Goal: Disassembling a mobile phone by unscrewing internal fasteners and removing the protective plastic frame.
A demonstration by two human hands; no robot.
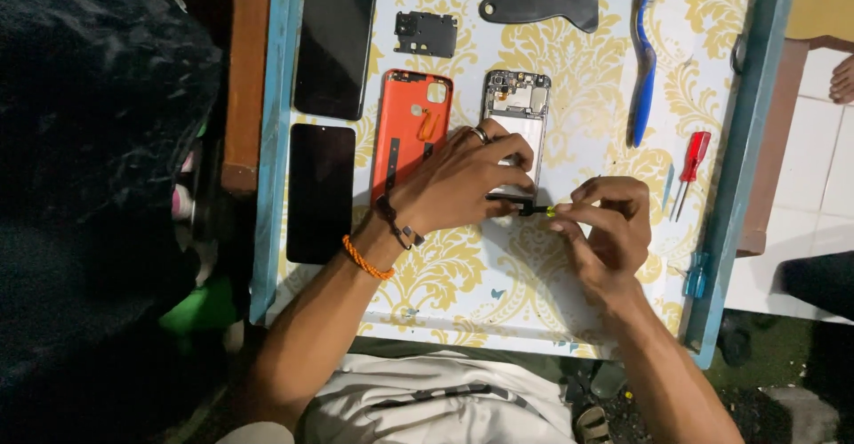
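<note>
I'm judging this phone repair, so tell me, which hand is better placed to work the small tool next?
Probably the right hand: it already pinches the small tool at the opened phone, while the left hand steadies that phone.

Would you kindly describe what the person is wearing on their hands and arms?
Both forearms are bare, with no sleeves. The left hand has a ring on one finger, and its wrist carries an orange braided band and a dark strap bracelet. The right hand wears nothing.

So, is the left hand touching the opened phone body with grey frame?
Touching. The head view shows the left hand lying on the opened phone body with grey frame, its fingers covering the lower half.
</note>
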